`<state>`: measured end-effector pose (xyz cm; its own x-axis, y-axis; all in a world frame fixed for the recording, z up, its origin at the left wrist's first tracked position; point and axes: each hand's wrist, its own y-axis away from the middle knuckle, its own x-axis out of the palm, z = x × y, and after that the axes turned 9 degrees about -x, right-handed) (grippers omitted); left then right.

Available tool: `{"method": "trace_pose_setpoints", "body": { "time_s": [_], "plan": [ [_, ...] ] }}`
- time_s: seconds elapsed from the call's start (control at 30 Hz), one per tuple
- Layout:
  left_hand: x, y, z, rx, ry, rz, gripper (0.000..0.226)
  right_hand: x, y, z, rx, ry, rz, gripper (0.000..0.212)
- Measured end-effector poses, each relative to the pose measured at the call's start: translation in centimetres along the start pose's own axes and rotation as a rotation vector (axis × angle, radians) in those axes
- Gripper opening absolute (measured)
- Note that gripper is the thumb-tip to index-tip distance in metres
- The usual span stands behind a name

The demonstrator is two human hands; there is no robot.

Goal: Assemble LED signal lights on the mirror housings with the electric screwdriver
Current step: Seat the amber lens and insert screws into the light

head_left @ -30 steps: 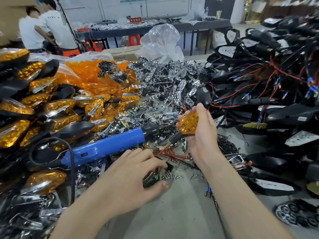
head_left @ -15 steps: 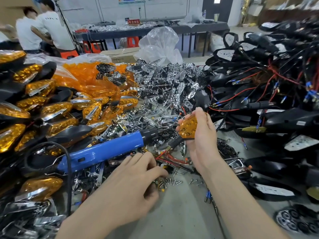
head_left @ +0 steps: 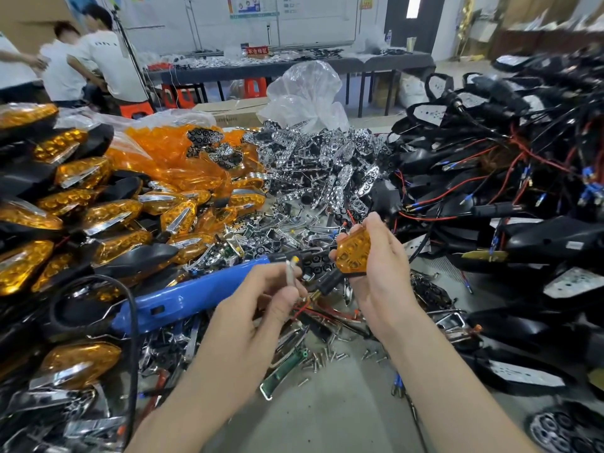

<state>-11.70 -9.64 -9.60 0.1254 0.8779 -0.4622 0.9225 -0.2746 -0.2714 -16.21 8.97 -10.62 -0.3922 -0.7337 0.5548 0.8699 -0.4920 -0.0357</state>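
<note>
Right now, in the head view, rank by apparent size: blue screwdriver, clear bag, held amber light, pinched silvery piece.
1-2. blue screwdriver, clear bag: alike; bag farther, unranked
3. amber light
4. silvery piece

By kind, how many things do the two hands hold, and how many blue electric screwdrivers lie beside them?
amber signal light, in right hand: 1
thin silver part, pinched by left hand: 1
blue electric screwdriver: 1
Total: 3
</note>
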Motion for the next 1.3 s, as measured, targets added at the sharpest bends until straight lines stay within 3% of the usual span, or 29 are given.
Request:
{"method": "trace_pose_setpoints", "body": {
  "time_s": [0.1, 0.27, 0.37, 0.47, 0.63, 0.83, 1.1, 1.3],
  "plan": [
    [0.2, -1.0, -0.9, -0.096, 0.203, -0.046, 0.018, 0.1, 0.1, 0.0, 0.015, -0.05, 0.018, 0.027],
    [1.3, -3.4, -1.9, -0.211, 0.325, -0.055, 0.024, 0.0, 0.0, -0.1, 0.057, -0.11, -0.008, 0.028],
    [2.4, -4.4, -2.3, -0.309, 0.557, -0.068, 0.034, 0.2, -0.1, -0.1, 0.033, -0.096, 0.023, 0.024],
    [2.8, -4.3, -1.8, -0.341, 0.638, -0.095, 0.032, 0.3, 0.2, -0.2, -0.014, -0.053, 0.039, 0.025],
    [2.6, -3.5, -1.1, -0.339, 0.558, -0.098, 0.029, 0.6, 0.4, -0.4, -0.018, -0.073, 0.041, 0.019],
    [2.6, -2.9, -1.0, -0.192, 0.305, -0.088, 0.022, 0.9, 1.2, -0.3, -0.067, 0.004, 0.1, 0.027],
    [2.7, -2.7, -0.9, -0.137, 0.258, -0.012, 0.025, 0.9, 1.6, 0.2, -0.048, 0.003, 0.147, 0.016],
    [2.8, -2.7, -0.8, -0.111, 0.177, -0.036, 0.025, 1.2, 1.6, 0.2, -0.071, 0.059, 0.121, 0.033]
  ]
}}
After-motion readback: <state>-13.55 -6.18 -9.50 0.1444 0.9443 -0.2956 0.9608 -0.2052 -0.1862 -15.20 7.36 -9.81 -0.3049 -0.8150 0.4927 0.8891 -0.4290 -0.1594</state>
